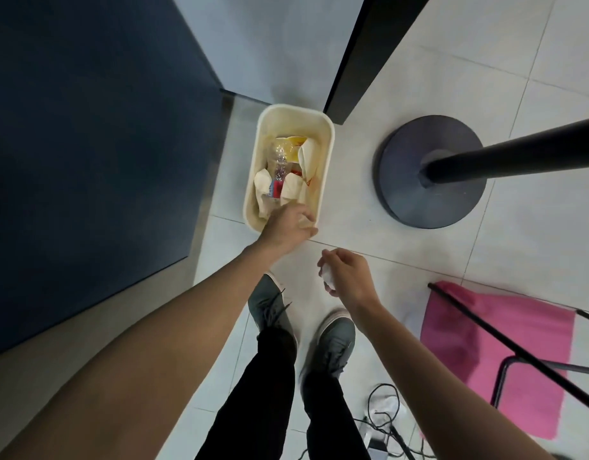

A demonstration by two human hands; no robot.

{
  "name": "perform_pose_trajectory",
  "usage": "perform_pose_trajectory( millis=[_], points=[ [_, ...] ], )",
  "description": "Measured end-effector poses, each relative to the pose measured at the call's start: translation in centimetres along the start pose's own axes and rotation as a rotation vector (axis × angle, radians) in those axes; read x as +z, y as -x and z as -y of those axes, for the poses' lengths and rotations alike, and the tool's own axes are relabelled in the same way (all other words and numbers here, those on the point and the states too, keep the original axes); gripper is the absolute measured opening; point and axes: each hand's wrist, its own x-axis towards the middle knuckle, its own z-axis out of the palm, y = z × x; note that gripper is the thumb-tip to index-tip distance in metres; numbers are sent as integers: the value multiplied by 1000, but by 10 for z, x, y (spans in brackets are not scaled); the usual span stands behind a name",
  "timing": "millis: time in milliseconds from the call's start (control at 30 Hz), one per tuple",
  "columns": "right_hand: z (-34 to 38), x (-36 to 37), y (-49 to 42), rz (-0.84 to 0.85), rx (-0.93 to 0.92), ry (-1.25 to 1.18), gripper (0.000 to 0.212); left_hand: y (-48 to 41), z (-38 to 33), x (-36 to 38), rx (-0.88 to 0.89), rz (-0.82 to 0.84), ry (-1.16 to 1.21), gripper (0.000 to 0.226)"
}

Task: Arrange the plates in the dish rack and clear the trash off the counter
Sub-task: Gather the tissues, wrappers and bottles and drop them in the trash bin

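We look straight down at a cream plastic bin (pixel 294 109), oblong with rounded corners, standing at 12 o'clock on glossy white floor tiles (pixel 485 78). Inside lie crumpled tissues (pixel 263 184), a clear ribbed plastic bottle (pixel 279 164) and a yellow wrapper (pixel 294 141). Our left hand (pixel 283 229) hangs over the bin's near rim, blurred; we cannot tell whether its fingers hold anything. Our right hand (pixel 349 277), just at 5 o'clock of the left one and apart from the bin, has its fingers curled round a wad of white paper (pixel 328 279). At 2 o'clock sits a matte dark round stand base (pixel 402 180) with a black pole (pixel 518 147). At 4 o'clock a soft pink cloth (pixel 505 343) lies under thin black metal tubing. A smooth navy cabinet (pixel 87 127) fills 9 to 10 o'clock, and grey laced shoes (pixel 269 307) show at 6 o'clock.
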Motion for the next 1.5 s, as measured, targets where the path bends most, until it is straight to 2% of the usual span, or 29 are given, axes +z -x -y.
perform_pose_trajectory(
  millis=[67,167,233,333,467,533,600,700,767,900,1033,1133,1233,1500],
  points=[
    [-2,-8,-1,-17,9,34,31,5,7,1,116,54,-160,16],
    [-2,-14,-6,-33,20,39,24,10,8,-5,114,108,-281,35],
    [3,-15,-11,-26,14,46,17,8,8,-8,38,220,-358,48],
    [16,-12,-18,9,-46,63,11,-4,7,-9,-92,378,-478,53],
    [37,-8,-33,53,-103,34,9,-34,12,-8,-373,483,-369,66],
    [44,-5,-42,95,-105,41,9,-44,19,-9,-399,546,-386,69],
    [49,-2,-48,124,-114,70,10,-45,18,-12,-307,566,-414,56],
    [56,4,-56,145,-156,132,12,-35,20,-17,-93,384,-344,29],
    [61,10,-63,137,-217,208,8,-22,27,-23,-5,243,-264,22],
    [70,24,-77,121,-373,522,24,8,35,-37,14,-77,-3,24],
    [67,31,-88,197,-387,739,41,24,45,-44,-50,-312,232,26],
    [57,32,-89,235,-374,971,43,31,50,-47,-84,-330,251,30],
    [53,36,-81,266,-365,1073,42,39,47,-51,-118,-338,267,31],
    [71,24,-17,242,-446,1015,36,90,5,-60,-161,-297,276,27]
  ],
)
